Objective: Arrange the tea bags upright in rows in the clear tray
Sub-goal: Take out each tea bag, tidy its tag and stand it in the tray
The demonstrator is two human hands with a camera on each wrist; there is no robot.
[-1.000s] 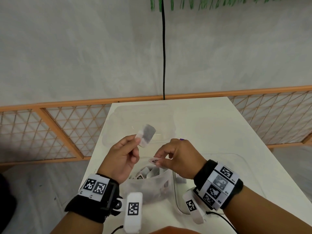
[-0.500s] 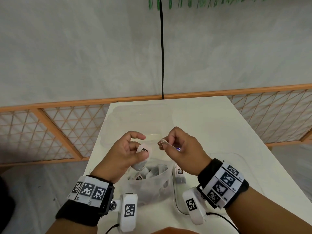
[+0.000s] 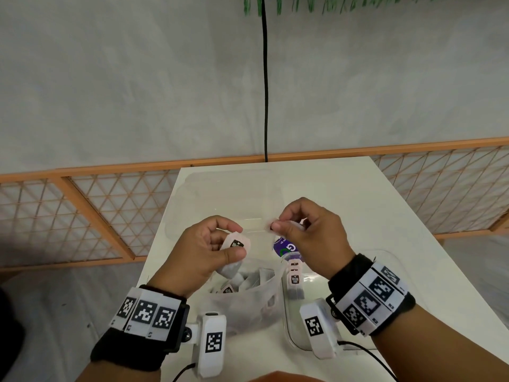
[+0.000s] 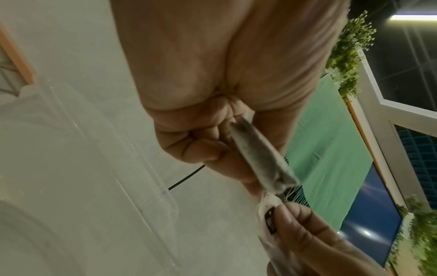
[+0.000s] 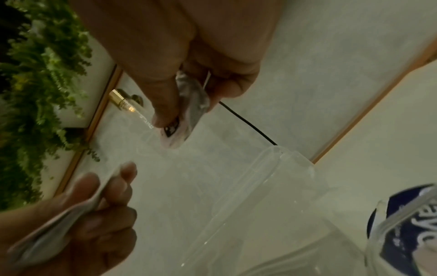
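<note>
Even, soft daylight fills the head view, with faint shadows on the white rectangular worktop (image 3: 358, 205) and wide-angle bending at the edges. Both wrist views are dimmer, greenish and grainy, close skin blurred; a bright ceiling strip light (image 4: 412, 17) glares top right.

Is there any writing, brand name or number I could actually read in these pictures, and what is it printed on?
"G": large white letter on the purple packet behind the right hand; its smaller print is too blurred to read.
Paper tags on the tea bags standing in the clear plastic tray: dark logo, unreadable.
Tag of the tea bag held in the left hand: same logo, unreadable.
Black-and-white square markers on the wristbands: patterns, not text.
</note>
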